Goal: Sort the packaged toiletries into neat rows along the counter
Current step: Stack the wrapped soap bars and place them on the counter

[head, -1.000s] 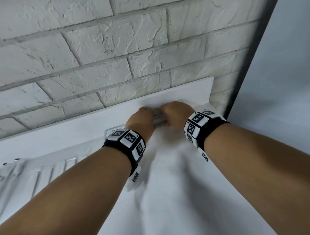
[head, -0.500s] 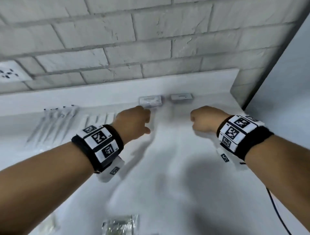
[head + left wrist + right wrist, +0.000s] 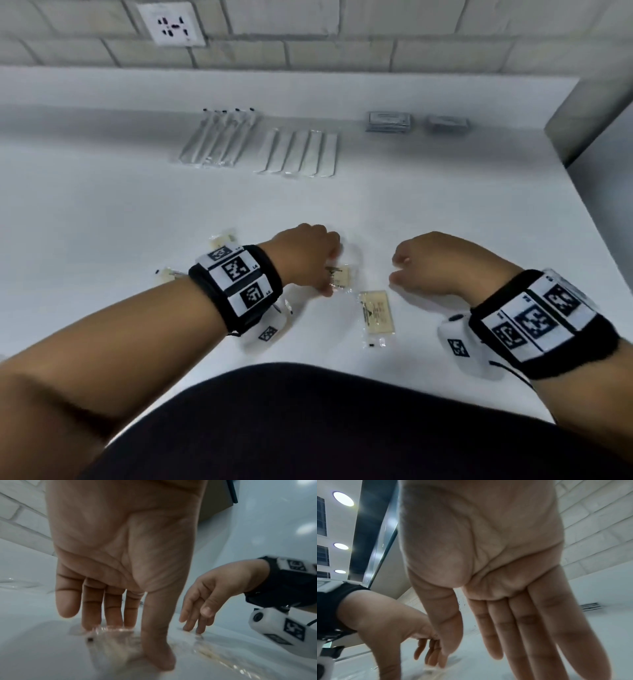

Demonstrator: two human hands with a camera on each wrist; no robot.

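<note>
My left hand [image 3: 322,267] reaches down onto a small clear packet with a cream insert [image 3: 340,279] near the counter's front. In the left wrist view its straight fingers [image 3: 96,615] touch the far edge of the packet [image 3: 111,646] and the thumb presses on the near side. A second cream packet [image 3: 376,313] lies just to the right, between my hands. My right hand [image 3: 397,270] hovers beside it, fingers straight and empty [image 3: 488,655], tips near the counter [image 3: 193,624]. Two more loose packets [image 3: 222,240] [image 3: 168,274] lie left of my left wrist.
Along the back of the white counter [image 3: 102,205] lie a row of long clear packs [image 3: 219,140], a row of flat white sachets [image 3: 301,150] and two grey packet stacks [image 3: 388,121] [image 3: 447,125]. The brick wall carries a socket [image 3: 171,24]. The counter's right edge [image 3: 582,205] drops off.
Both hands have drawn back from the grey stacks by the wall to the front of the counter. My left hand has come down on a loose cream packet.
</note>
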